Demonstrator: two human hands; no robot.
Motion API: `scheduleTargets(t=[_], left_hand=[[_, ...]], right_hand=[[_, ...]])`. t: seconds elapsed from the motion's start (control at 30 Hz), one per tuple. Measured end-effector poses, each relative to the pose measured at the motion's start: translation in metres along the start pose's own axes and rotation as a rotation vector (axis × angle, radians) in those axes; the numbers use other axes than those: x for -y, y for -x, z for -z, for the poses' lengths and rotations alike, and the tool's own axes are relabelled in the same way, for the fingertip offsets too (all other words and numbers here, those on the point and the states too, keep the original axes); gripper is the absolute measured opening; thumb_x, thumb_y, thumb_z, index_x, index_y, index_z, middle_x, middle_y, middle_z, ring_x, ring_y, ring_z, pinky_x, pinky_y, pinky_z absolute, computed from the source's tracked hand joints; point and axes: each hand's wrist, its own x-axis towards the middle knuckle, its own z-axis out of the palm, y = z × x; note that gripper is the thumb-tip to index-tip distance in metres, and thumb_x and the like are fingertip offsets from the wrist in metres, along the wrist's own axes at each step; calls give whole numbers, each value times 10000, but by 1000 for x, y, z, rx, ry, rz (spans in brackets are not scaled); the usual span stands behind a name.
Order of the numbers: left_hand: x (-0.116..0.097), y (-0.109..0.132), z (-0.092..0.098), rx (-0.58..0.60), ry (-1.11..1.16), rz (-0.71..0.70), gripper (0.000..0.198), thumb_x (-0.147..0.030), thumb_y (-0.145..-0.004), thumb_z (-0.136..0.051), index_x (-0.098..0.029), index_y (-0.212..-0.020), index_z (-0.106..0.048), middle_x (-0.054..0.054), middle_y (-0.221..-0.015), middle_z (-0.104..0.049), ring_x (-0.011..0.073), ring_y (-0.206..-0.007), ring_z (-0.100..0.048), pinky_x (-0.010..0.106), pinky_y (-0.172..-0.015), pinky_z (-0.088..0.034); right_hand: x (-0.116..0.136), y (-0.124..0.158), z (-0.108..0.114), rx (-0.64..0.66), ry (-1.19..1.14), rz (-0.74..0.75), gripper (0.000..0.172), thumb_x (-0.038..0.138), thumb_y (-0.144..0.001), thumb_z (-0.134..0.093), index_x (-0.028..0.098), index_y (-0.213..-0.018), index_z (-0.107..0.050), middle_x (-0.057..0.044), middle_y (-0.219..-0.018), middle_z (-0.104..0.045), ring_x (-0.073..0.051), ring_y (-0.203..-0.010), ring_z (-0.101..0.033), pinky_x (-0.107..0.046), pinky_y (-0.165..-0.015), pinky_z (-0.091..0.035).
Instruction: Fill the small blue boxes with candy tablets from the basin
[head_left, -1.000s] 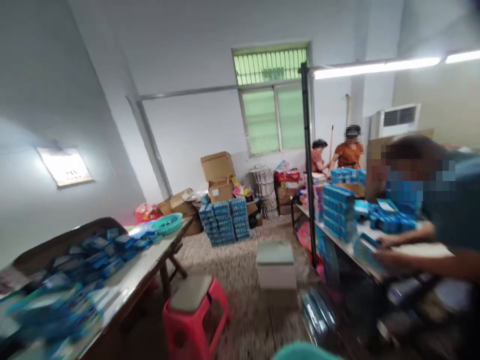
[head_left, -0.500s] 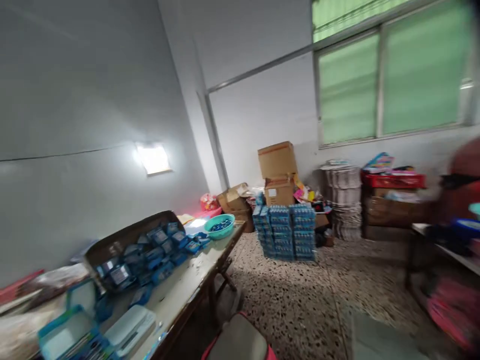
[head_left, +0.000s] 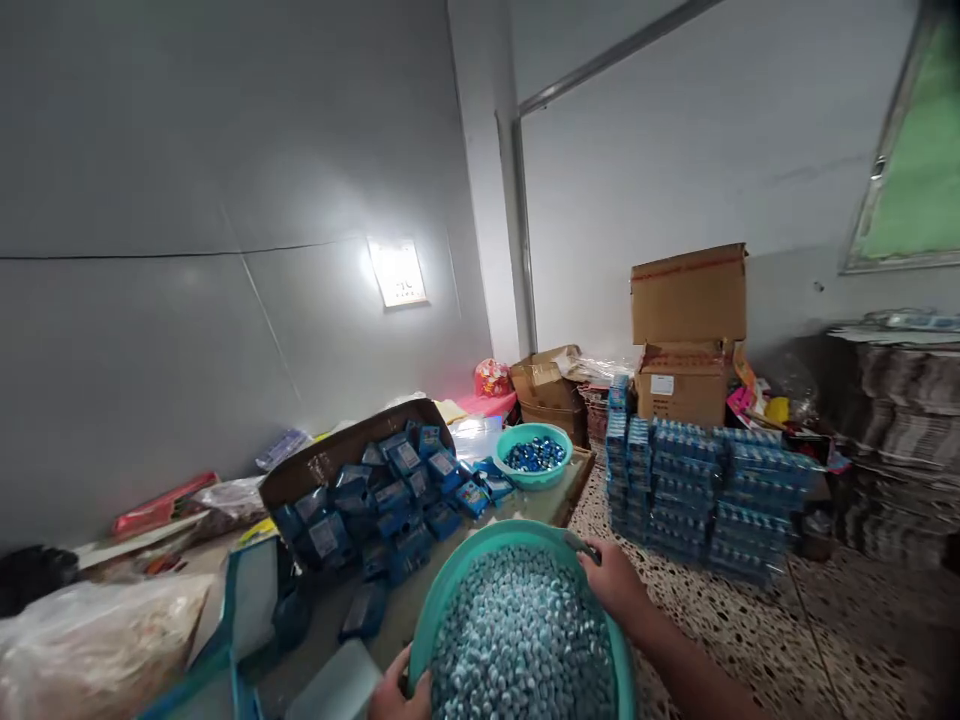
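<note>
A large teal basin is held in front of me, full of small pale blue-grey rounded pieces. My left hand grips its near left rim, the thumb over the edge. On the far right rim my right hand is closed, with the thumb on top. Beyond it, a smaller teal bowl of shiny dark blue pieces stands on the table. To the left of the basin, blue packets spill from a tipped brown carton.
Stacks of plastic-wrapped blue packs stand on the speckled floor, with cardboard boxes behind them. A tall paper stack is at the right. At the left lie a clear plastic bag and an open blue container.
The view has swung left and closer to the table. The large teal basin and both my hands on its rim have come into sight. The stool has left the view.
</note>
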Motion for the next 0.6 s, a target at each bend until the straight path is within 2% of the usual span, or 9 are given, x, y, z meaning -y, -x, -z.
scheduleTargets(t=[0.07, 0.17, 0.23, 0.3, 0.37, 0.43, 0.53, 0.6], left_hand=[[-9, -54, 13, -4, 7, 74, 489, -199, -870, -497, -53, -1320, -620, 85, -1179, -697, 251, -1123, -647, 240, -919, -521], [-14, -120, 27, -9, -58, 154, 472, -200, -914, -468, -89, -1349, -614, 79, -1212, -685, 251, -1121, -646, 242, -877, -521], [-2, -155, 26, 11, -80, 214, 460, -195, -913, -477, -56, -1323, -633, 127, -1172, -694, 299, -1075, -659, 290, -828, -531], [20, -179, 17, 25, -70, 277, 462, -202, -917, -488, -49, -1328, -631, 160, -1159, -691, 336, -1065, -655, 325, -808, -526], [42, -190, 2, -1, -50, 294, 467, -228, -937, -477, -84, -1358, -616, 156, -1194, -677, 345, -1080, -644, 337, -817, -520], [56, -189, -7, -89, -51, 273, 464, -258, -960, -449, -115, -1374, -603, 148, -1229, -660, 345, -1092, -634, 350, -841, -518], [55, -184, -3, -232, -95, 286, 446, -283, -980, -431, -111, -1354, -605, 171, -1205, -651, 355, -1074, -623, 393, -866, -516], [47, -185, 4, -255, -94, 331, 424, -289, -984, -456, -125, -1343, -611, 175, -1218, -636, 362, -1091, -607, 413, -891, -510]], right_hand=[[20, -49, -46, -14, -4, -29, 450, 299, -833, -469, 107, -1154, -720, -151, -1145, -703, -298, -1089, -652, -362, -973, -481], [39, -103, -109, -29, -18, -82, 412, 251, -825, -485, 114, -1127, -728, -145, -1127, -712, -299, -1106, -651, -372, -996, -477], [42, -128, -143, -9, -17, -95, 387, 232, -796, -509, 111, -1081, -741, -140, -1087, -726, -299, -1083, -666, -371, -981, -497], [35, -146, -170, 32, 5, -71, 370, 231, -782, -523, 111, -1048, -751, -134, -1072, -732, -300, -1067, -677, -371, -965, -517], [23, -158, -190, 82, 50, -22, 369, 255, -790, -532, 111, -1048, -754, -138, -1107, -724, -302, -1100, -667, -373, -991, -512], [11, -166, -206, 116, 102, 25, 426, 305, -827, -517, 91, -1124, -735, -161, -1201, -688, -307, -1181, -628, -382, -1053, -476], [2, -169, -226, 144, 149, 71, 540, 375, -907, -428, 61, -1280, -659, -173, -1318, -624, -295, -1263, -570, -377, -1100, -436], [-1, -167, -235, 147, 162, 85, 561, 382, -937, -382, 61, -1326, -626, -167, -1341, -609, -285, -1274, -558, -372, -1108, -424]])
